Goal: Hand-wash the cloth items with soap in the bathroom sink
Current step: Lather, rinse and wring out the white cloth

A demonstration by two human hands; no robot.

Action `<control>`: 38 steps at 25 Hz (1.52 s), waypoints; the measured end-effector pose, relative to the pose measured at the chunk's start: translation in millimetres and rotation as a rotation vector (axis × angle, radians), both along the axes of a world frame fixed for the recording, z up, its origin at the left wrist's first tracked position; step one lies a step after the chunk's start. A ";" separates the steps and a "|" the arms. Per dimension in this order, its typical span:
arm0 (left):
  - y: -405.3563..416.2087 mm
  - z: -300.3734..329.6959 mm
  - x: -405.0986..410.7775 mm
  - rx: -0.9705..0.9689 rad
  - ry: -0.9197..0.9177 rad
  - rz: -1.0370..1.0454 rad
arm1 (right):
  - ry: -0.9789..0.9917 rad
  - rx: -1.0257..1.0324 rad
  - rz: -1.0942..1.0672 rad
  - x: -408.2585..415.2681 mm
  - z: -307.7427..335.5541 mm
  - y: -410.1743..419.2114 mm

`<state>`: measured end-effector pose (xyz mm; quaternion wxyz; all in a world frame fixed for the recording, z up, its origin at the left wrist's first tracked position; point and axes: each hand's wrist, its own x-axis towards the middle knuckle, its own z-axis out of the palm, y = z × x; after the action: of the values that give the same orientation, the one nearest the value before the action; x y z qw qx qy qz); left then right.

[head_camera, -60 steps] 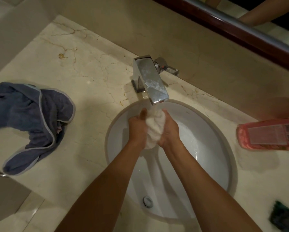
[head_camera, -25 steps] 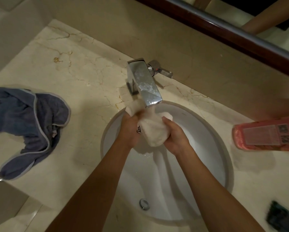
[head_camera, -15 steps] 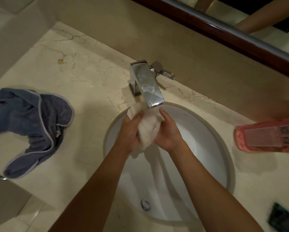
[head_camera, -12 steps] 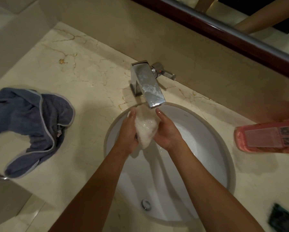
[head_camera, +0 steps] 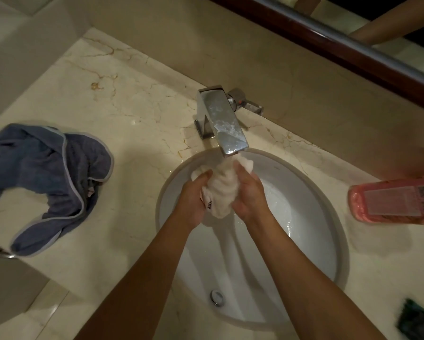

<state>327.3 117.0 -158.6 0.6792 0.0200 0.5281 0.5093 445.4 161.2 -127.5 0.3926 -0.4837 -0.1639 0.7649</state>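
White cloth (head_camera: 222,190) now bunched under tap (head_camera: 227,128); left hand (head_camera: 193,195), right hand (head_camera: 249,195) fingers curled gripping it again. Scrubbing continues; blue cloth (head_camera: 46,177) left of tap unwashed.

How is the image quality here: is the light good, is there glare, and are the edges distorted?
Head view: dim, warm light; the arms cast soft shadows into the sink. Bright glare sits on the faucet. Wide-angle bending curves the counter edges. The white cloth looks slightly soft.

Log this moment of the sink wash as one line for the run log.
left hand: grips white cloth | right hand: grips it too | cloth under faucet, over sink | blue cloth waiting on counter
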 end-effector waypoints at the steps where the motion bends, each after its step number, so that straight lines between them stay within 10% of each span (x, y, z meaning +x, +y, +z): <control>1: 1.8 2.3 0.1 -0.012 -0.073 -0.016 | 0.002 -0.023 -0.006 0.3 1.2 -0.6; 12: 15.4 8.2 8.6 0.079 -0.184 0.074 | -0.059 -0.243 0.090 30.6 6.2 -8.8; 23: 21.4 17.6 26.0 -0.090 0.285 0.171 | -0.424 0.078 0.438 11.0 11.3 -17.9; 29: 12.1 11.2 35.4 -0.017 0.015 0.099 | -0.596 0.238 0.332 4.7 20.6 -17.1; 34: 14.7 18.6 26.8 -0.108 -0.157 0.261 | -0.350 0.057 -0.078 25.2 3.6 -22.0; 38: 10.8 24.0 28.6 -0.027 -0.265 0.346 | -0.259 -0.229 0.102 23.9 -11.2 -33.3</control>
<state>356.0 127.8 -134.6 0.6452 -0.1472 0.4367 0.6094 469.4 127.9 -138.7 0.2712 -0.6107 -0.1490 0.7289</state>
